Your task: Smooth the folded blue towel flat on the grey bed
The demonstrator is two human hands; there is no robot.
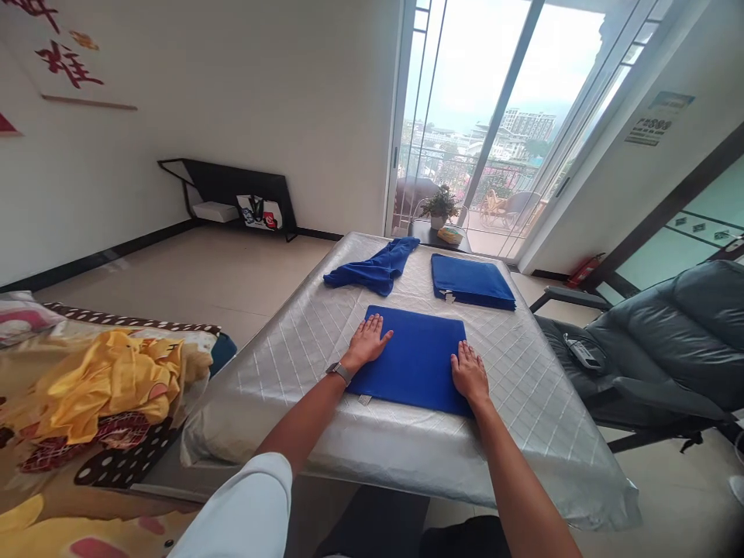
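A blue cloth (415, 356) lies flat in a near-square on the table in front of me, a small white tag showing at its near left edge. My left hand (367, 342) rests flat on its left part, fingers stretched out. On its right edge lies my right hand (470, 370), open, palm down. Farther back on the right sits a stack of folded blue cloths (470, 277) with white tags at its near corner. A crumpled blue cloth (377, 267) is spread loosely at the back left of the table.
The table has a silver quilted cover (279, 349). To the left is a bed with a yellow garment (116, 380) on it. A dark recliner (668, 333) holding a small device stands close on the right. Behind the table, a potted plant (440, 205) stands before glass doors.
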